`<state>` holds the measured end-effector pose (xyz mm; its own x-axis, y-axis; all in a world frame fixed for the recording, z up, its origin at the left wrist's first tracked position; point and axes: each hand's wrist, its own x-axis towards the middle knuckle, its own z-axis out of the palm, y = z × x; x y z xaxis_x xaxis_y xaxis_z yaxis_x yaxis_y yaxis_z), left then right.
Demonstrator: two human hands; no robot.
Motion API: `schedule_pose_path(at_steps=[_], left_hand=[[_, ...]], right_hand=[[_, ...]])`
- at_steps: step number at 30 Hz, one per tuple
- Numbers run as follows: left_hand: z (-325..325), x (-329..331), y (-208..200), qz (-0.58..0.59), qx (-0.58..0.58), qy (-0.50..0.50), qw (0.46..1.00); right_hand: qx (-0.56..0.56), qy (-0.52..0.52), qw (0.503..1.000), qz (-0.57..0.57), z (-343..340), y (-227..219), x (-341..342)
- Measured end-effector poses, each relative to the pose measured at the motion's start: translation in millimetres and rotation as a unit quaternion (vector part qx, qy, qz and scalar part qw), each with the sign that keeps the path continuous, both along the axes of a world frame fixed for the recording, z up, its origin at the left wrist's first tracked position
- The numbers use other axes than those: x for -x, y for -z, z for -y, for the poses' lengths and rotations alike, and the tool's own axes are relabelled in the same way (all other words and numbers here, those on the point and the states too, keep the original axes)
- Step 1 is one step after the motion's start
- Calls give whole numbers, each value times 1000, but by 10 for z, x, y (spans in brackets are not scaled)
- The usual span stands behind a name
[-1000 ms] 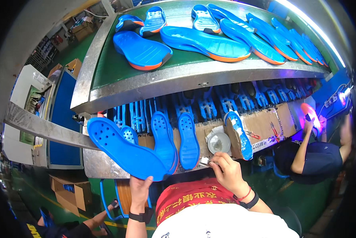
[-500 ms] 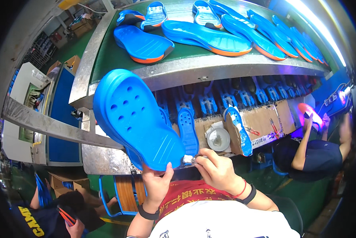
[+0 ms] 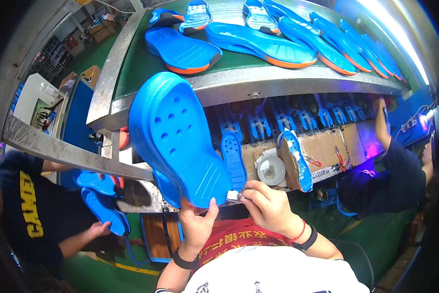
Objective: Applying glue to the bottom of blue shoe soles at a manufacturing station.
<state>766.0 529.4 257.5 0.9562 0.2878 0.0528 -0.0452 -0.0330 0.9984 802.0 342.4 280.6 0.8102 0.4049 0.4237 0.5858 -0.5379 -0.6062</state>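
Note:
My left hand (image 3: pixel 198 224) grips a big blue shoe sole (image 3: pixel 175 132) by its lower end, thumb in front. The sole stands tilted up, its face with round dimples and slanted grooves turned toward me. More blue (image 3: pixel 165 189) shows behind its left edge; I cannot tell if that is a separate sole. My right hand (image 3: pixel 268 207) pinches a thin metal tool whose tip carries a white wad (image 3: pixel 233 195), close by the sole's lower right edge. Behind it on the bench lies a narrow blue insole-shaped piece (image 3: pixel 233 156). A white bowl (image 3: pixel 271 171) sits to its right.
Above runs a green conveyor (image 3: pixel 131 73) with a metal edge, carrying several blue-and-orange soles (image 3: pixel 263 44). Red-handled pliers (image 3: pixel 311 161) lie on cardboard (image 3: pixel 324 146), beside a white-smeared blue piece (image 3: pixel 297 161). Co-workers are at left, holding blue soles (image 3: pixel 104 210), and at right (image 3: pixel 380 180).
My held sole has shifted slightly right and turned more upright. The left co-worker has risen into view with blue soles. The right co-worker now reaches toward the rack; the lit sole there has left view.

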Motion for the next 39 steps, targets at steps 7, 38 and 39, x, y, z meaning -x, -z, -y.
schedule_pose_path(at_steps=[7,38,39], left_hand=[[4,-14,-24,-9,-6,1,1000],[-877,-1260,-107,55,54,-30,997],[-868,-1072,175,23,28,-7,999]], right_hand=[[42,23,998,29,-18,4,-24],[-3,177,984,-1,337,74,103],[-1,177,984,-9,344,88,115]])
